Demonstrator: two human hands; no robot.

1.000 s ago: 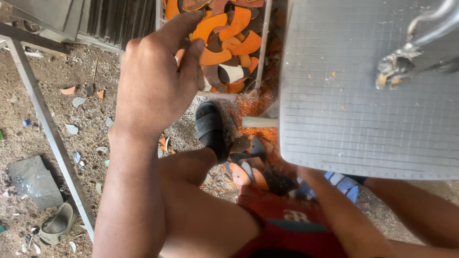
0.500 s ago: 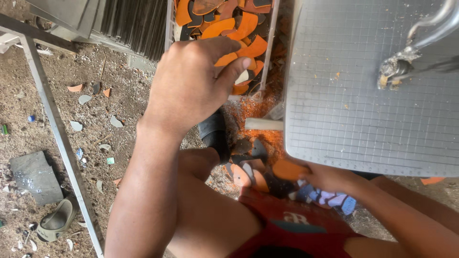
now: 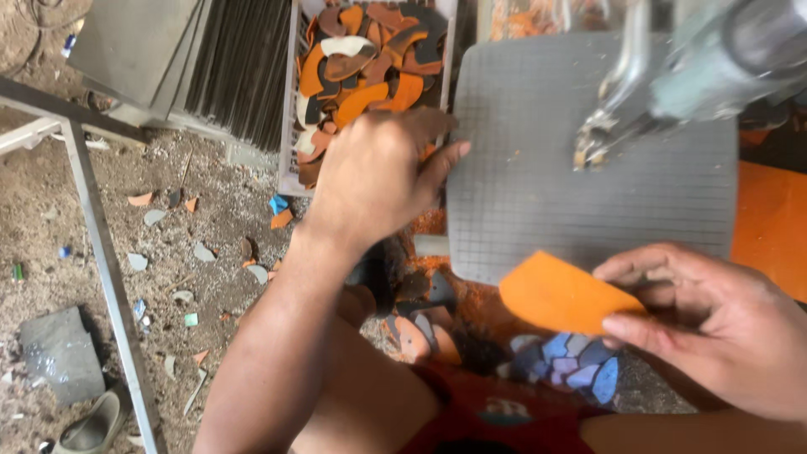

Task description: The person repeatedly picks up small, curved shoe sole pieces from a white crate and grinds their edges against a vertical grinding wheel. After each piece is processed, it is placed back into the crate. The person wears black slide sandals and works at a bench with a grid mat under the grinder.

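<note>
My right hand [image 3: 714,324] pinches a flat orange piece [image 3: 559,296] by its right end, just below the front edge of a grey gridded plate [image 3: 538,168]. My left hand [image 3: 378,176] hangs with its back up over the near edge of a white crate [image 3: 288,109] full of orange, brown, black and white offcuts. Its fingers curl downward and what lies under them is hidden. A metal machine head [image 3: 672,76] hangs over the plate's right half.
Dark stacked sheets [image 3: 239,71] stand left of the crate. A metal frame bar [image 3: 101,252] crosses the dirt floor, which is littered with small scraps. Blue and orange offcuts [image 3: 572,366] lie near my knees. An orange sheet [image 3: 769,227] sits right of the plate.
The view has swung right and down. My left hand has come away from the crate toward the plate's edge. My right hand has come into view holding the orange piece.
</note>
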